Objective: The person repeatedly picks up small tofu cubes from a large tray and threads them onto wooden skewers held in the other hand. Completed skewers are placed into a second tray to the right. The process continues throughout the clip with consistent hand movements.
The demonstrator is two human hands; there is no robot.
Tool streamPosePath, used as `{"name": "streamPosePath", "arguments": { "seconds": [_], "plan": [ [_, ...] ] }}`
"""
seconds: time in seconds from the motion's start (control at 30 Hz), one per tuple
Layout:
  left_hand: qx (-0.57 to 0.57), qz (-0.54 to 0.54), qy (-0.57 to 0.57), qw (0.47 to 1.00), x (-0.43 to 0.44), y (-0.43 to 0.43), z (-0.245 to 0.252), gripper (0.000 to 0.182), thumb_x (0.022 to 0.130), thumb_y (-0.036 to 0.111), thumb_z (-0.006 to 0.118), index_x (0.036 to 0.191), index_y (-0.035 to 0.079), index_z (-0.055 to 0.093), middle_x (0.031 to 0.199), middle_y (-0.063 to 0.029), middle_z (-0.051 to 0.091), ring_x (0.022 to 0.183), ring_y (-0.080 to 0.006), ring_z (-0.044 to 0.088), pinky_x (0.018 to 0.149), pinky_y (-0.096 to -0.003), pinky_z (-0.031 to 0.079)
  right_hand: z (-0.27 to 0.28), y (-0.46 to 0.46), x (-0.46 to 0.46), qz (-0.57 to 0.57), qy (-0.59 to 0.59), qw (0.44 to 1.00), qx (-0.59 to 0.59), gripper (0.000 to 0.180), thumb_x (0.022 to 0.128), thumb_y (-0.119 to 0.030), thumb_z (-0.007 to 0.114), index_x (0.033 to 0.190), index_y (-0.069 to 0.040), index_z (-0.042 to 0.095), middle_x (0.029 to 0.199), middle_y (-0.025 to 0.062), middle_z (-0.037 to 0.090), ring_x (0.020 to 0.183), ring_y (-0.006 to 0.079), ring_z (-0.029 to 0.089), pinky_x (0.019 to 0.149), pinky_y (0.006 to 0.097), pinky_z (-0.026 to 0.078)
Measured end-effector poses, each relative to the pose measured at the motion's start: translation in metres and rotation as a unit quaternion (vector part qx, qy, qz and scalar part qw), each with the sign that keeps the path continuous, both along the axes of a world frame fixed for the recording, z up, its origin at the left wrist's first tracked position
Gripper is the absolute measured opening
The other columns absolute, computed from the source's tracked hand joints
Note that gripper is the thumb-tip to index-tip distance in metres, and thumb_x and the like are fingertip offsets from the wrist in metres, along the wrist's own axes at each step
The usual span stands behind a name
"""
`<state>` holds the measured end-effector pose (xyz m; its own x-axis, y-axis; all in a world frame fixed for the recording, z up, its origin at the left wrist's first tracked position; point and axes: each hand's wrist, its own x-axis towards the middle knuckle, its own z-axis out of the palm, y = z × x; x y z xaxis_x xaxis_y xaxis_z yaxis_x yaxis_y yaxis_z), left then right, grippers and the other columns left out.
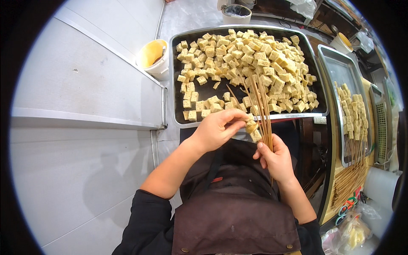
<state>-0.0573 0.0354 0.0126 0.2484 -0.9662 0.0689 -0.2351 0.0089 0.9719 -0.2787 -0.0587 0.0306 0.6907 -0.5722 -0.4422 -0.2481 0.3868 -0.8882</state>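
Just past the apron, my left hand (pixel 220 129) pinches pale porous tofu cubes (pixel 255 135) between thumb and fingers. Two or so cubes show there in a row, apparently on a skewer; a browner piece sits among them. A fan of thin wooden skewers (pixel 265 110) is gripped in my right hand (pixel 274 157), their tips pointing away over the tray's near rim. The right thumb is close by the lowest cube; whether it touches is unclear. Beyond both hands lies a large dark tray (pixel 205 91) with a metal rim, heaped with loose tofu cubes (pixel 248 52), densest at the right.
At right, a metal tray (pixel 342 60) holds filled tofu skewers (pixel 354 118). Loose wooden skewers (pixel 347 185) and scissors (pixel 342 212) lie nearer me. A yellow-lined bucket (pixel 159 68) stands left of the dark tray, beside a white panelled unit (pixel 92 73). Another bucket (pixel 236 19) is behind.
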Motion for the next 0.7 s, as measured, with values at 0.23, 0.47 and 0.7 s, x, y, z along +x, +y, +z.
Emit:
{"name": "streamPosePath", "arguments": {
  "seconds": [0.23,0.47,0.7],
  "plan": [
    [0.154,0.128,-0.274,0.941,0.064,-0.041,-0.018,0.023,0.095,0.019,0.067,0.116,0.009,0.070,0.102,-0.0086,0.069,0.097,-0.0238,0.067,0.086,-0.0331,0.054,-0.008,-0.012,-0.002,-0.037,0.012,0.999,-0.010,0.011,0.103,-0.015,0.059,0.107,-0.005,0.058,0.075,0.0033,0.066,0.050,0.0045,0.047,0.047,0.0193,0.037],
    [0.178,0.016,-0.419,0.890,0.074,-0.061,-0.035,0.012,0.088,0.020,0.070,0.093,0.009,0.068,0.104,-0.0111,0.064,0.110,-0.0324,0.060,0.095,-0.0434,0.050,-0.010,-0.011,-0.010,-0.034,0.026,0.999,-0.009,0.010,0.103,-0.015,0.060,0.106,-0.005,0.059,0.075,0.0030,0.065,0.050,0.0042,0.047,0.047,0.0198,0.037],
    [0.165,-0.007,-0.435,0.885,0.073,-0.051,-0.038,0.012,0.089,0.019,0.068,0.096,0.009,0.067,0.104,-0.0112,0.064,0.109,-0.0317,0.060,0.096,-0.0440,0.050,-0.017,-0.007,-0.010,-0.016,0.032,0.999,-0.017,0.010,0.103,-0.014,0.060,0.106,-0.005,0.059,0.075,0.0028,0.065,0.051,0.0040,0.048,0.048,0.0198,0.038]
  ]
}}
